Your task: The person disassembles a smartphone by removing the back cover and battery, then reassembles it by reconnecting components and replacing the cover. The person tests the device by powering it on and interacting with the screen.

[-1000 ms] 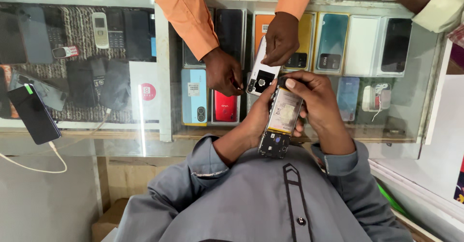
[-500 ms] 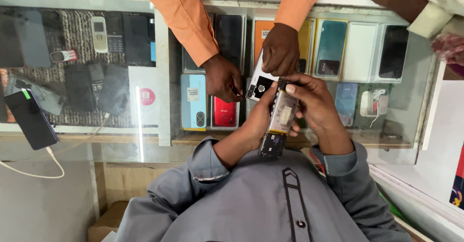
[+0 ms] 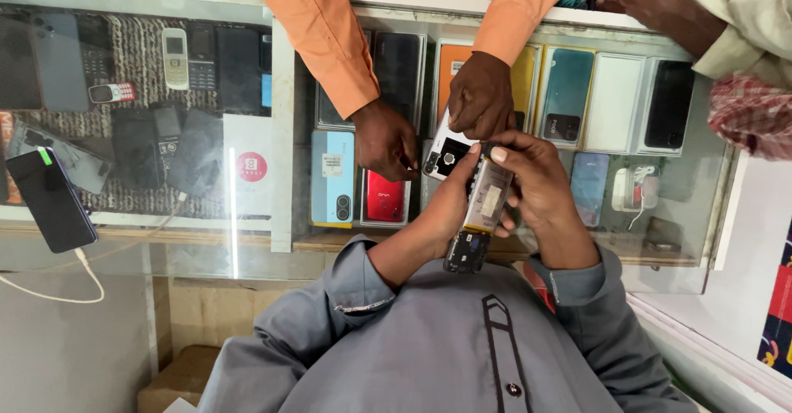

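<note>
Two opened phones (image 3: 481, 215), one black charging phone (image 3: 51, 200), three small keypad phones (image 3: 174, 57).

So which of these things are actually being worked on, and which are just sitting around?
In use:
- opened phone, held between the left hand and right hand
- white phone back, held by another person's hands in orange sleeves

Lying about:
- black phone on a white cable
- boxed phones under the glass counter
- small keypad phones
</note>
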